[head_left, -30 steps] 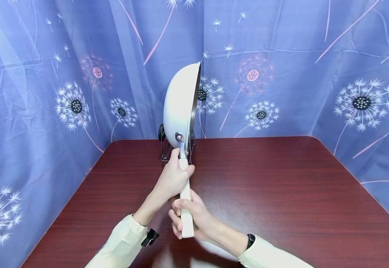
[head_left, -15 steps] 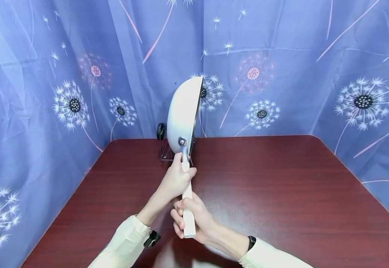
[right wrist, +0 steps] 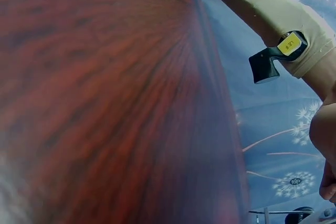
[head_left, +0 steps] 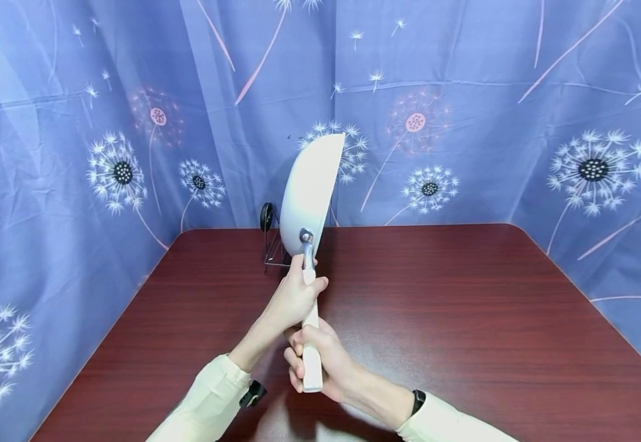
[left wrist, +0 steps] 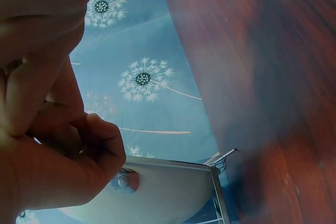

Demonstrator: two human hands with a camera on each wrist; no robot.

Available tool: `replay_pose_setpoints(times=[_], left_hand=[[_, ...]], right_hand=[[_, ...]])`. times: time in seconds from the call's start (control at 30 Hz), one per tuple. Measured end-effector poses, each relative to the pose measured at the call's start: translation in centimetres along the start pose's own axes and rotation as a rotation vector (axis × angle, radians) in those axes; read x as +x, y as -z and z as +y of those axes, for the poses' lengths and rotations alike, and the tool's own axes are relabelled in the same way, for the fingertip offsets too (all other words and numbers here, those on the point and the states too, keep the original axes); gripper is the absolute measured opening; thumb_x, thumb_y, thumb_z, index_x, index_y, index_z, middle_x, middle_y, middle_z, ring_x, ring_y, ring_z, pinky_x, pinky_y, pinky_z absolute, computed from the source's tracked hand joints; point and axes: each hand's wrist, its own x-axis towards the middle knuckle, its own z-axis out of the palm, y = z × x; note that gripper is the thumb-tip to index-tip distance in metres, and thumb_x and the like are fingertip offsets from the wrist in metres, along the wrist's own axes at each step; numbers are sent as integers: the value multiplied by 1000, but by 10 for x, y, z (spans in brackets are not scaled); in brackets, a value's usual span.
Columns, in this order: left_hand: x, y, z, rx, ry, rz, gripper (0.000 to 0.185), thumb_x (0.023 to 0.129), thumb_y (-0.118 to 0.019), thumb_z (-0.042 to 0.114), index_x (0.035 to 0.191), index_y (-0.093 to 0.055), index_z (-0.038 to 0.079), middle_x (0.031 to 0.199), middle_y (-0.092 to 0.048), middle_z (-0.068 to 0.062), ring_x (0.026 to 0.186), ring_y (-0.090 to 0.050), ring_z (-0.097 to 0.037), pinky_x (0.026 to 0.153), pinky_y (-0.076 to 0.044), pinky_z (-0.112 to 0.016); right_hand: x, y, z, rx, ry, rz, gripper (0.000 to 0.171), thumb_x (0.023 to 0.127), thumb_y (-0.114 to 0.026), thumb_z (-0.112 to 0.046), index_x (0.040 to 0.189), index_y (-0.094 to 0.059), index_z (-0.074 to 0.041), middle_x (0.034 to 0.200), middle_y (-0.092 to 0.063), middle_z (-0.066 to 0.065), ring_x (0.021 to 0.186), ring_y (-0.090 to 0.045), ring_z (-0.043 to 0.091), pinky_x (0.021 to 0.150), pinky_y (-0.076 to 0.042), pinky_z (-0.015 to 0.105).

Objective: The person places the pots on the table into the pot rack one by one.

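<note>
Both hands grip the handle (head_left: 310,344) of the white pan (head_left: 309,190), held on edge just above the wire rack (head_left: 274,252) (at the desk's far edge), seemingly needing a careful lowering between its wires.

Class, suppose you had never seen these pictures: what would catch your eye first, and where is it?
First, the white pan, held on edge above the far middle of the dark red table. The left hand grips its pale handle high up, the right hand near the end. Behind the pan stands a wire rack, against the blue dandelion-print curtain.
</note>
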Motion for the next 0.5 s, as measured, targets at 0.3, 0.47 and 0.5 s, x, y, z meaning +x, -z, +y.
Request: replay_pose_setpoints(times=[0.3, 0.47, 0.5], left_hand=[[4, 1, -10, -55, -36, -36, 39, 94, -62, 23, 128, -46, 13, 104, -60, -11, 98, -54, -25, 84, -42, -37], [5, 2, -11, -57, -42, -49, 39, 94, -62, 23, 128, -46, 13, 103, -59, -10, 97, -54, -25, 83, -41, -35], [5, 2, -11, -55, -41, -51, 39, 94, -62, 24, 128, -46, 13, 105, -59, -11, 97, -54, -25, 84, -41, -36]], right_hand=[[1, 0, -1, -96, -96, 118, 4, 90, -43, -9, 90, -44, -13, 66, -52, -5, 50, -55, 8, 47, -50, 28], [1, 2, -3, -129, -140, 139, 2, 91, -45, -11, 93, -44, -12, 68, -52, -3, 51, -58, 10, 51, -52, 32], [1, 2, -4, -138, -148, 139, 4, 91, -45, -11, 94, -44, -12, 69, -52, -2, 51, -58, 10, 51, -53, 32]])
